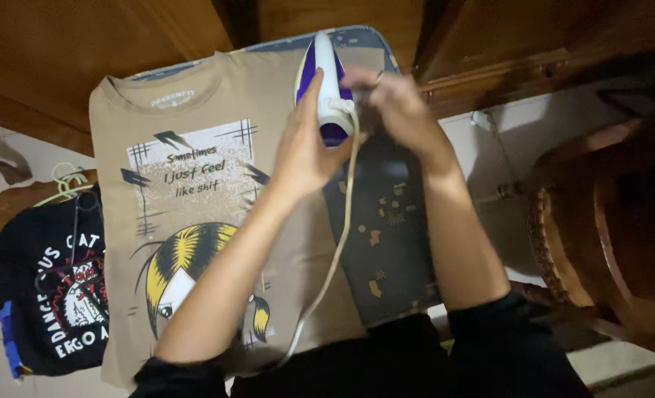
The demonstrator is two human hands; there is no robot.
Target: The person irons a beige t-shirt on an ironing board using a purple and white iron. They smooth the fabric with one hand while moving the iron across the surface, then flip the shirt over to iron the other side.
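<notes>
A beige T-shirt (195, 147) with a printed picture and lettering lies flat on an ironing board with a dark patterned cover (386, 243). A white and purple iron (326, 81) stands at the board's far end. My left hand (305, 147) grips the iron's side. My right hand (394, 103), blurred, is closed at the iron's heel where the white cord (335, 258) comes out. From there the cord runs down across the shirt toward my body.
A black printed T-shirt (55, 287) on a pale green hanger (62, 184) lies at the left on a wooden surface. Dark wooden furniture (534, 44) stands behind the board, and a round carved wooden piece (600, 221) stands at the right. Pale floor tiles show between them.
</notes>
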